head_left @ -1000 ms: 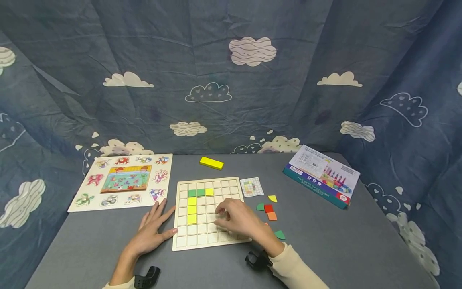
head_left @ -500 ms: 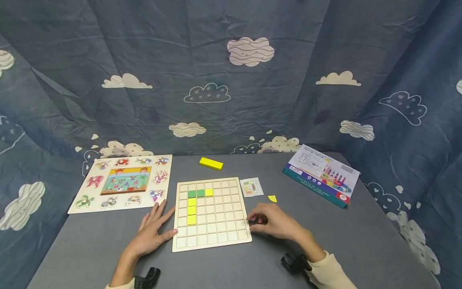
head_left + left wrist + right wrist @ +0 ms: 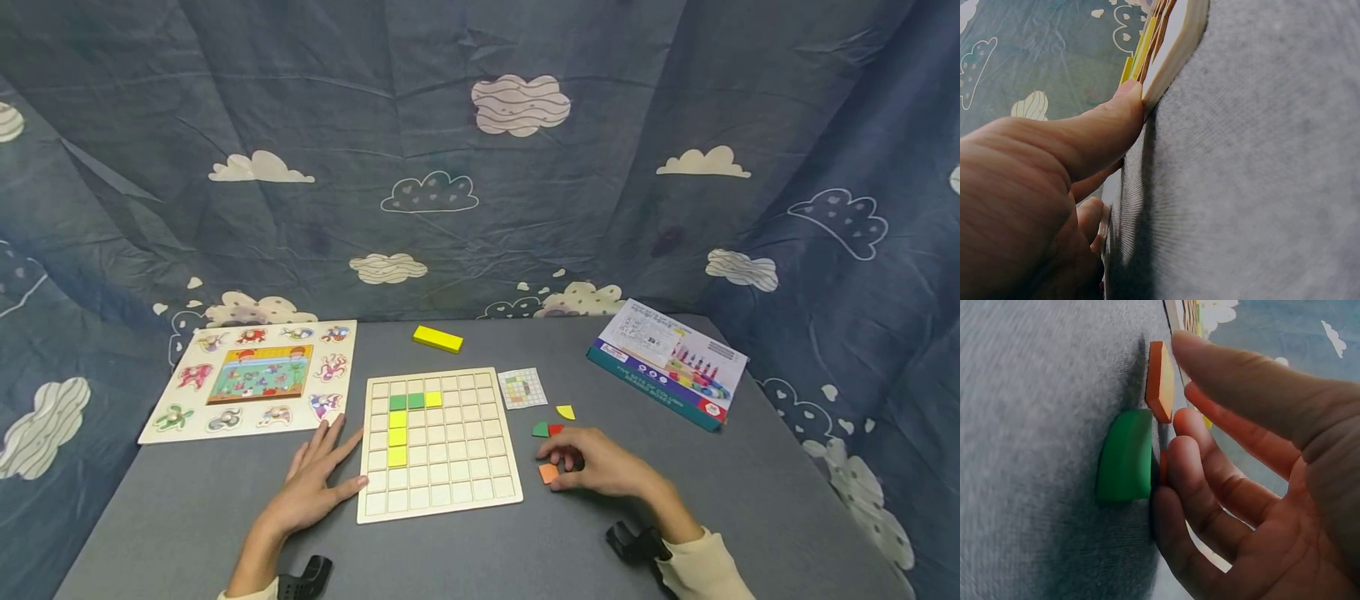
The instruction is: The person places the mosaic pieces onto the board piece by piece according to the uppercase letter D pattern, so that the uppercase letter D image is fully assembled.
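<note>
A pale wooden grid board [image 3: 457,450] lies mid-table, with green tiles [image 3: 407,402] and several yellow tiles [image 3: 397,437] in its upper left squares. My left hand [image 3: 311,483] lies spread on the table, its thumb [image 3: 1104,125] touching the board's left edge. To the board's right, my right hand [image 3: 600,462] hovers over loose pieces, fingers bent loosely and apart. Right by its thumb and fingertips is an orange square tile [image 3: 549,473]. In the right wrist view a green curved piece [image 3: 1125,459] stands near the fingertips; an orange-red sliver is mostly hidden behind them.
Past the right hand lie a red tile [image 3: 556,429], a green piece [image 3: 540,429], a yellow quarter-round [image 3: 566,412] and a pattern card [image 3: 523,388]. Farther off are a yellow block [image 3: 438,339], a game box [image 3: 667,367] and a sea-animal puzzle board [image 3: 180,400].
My right hand has moved right, from above the board to its right edge and on over the loose pieces, uncovering the orange tile. My left hand and the tiles on the board stay put.
</note>
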Tool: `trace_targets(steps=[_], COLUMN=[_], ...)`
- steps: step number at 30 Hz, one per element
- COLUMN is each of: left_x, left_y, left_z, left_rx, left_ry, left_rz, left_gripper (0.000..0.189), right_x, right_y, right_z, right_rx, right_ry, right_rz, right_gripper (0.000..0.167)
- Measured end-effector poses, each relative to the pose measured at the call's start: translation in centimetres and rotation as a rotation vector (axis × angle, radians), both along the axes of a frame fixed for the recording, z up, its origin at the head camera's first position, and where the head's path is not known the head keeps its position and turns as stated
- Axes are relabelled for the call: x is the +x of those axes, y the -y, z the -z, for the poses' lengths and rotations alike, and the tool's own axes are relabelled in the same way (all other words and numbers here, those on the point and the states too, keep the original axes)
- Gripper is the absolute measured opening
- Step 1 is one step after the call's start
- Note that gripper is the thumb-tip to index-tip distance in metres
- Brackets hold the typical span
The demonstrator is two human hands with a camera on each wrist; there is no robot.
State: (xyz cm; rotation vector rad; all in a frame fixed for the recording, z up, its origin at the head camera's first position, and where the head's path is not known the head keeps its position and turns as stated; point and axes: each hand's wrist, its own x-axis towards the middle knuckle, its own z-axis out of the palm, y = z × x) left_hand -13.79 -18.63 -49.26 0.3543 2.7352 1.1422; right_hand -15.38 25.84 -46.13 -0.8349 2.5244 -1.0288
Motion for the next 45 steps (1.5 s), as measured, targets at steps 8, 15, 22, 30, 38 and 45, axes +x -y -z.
trace_targets(steps=[8, 15, 22, 30, 38, 45], left_x=[-0.04, 0.03, 0.02, 0.07, 0.08, 0.02], left_y=[-0.02, -0.01, 0.0, -0.05, -0.05, 0.04], left_z=[-0.04, 0.0, -0.04, -0.14, 0.0, 0.15], left_rx=[0.012, 0.011, 0.0, 0.01, 0.019, 0.015], left_ry=[0.008, 0.004, -0.002, 0.001, 0.008, 0.001], left_rz=[-0.001, -0.001, 0.001, 0.001, 0.003, 0.003], left_gripper=[0.078, 0.078, 0.078, 0.077, 0.078, 0.078], right_x=[-0.18, -0.2, -0.15, -0.11, 0.08, 0.04], right_y=[-0.41, -0.36, -0.28, -0.15, 0.09, 0.41], right_z=[0.09, 0.31, 0.4, 0.39, 0.26, 0.19], right_rx=[0.005, 0.014, 0.026, 0.042, 0.059, 0.067], right_ry=[0.069, 0.088, 0.08, 0.045, 0.048, 0.03], right_rz=[0.009, 0.029, 0.049, 0.05, 0.068, 0.075], right_gripper=[0.032, 0.03, 0.028, 0.025, 0.024, 0.023])
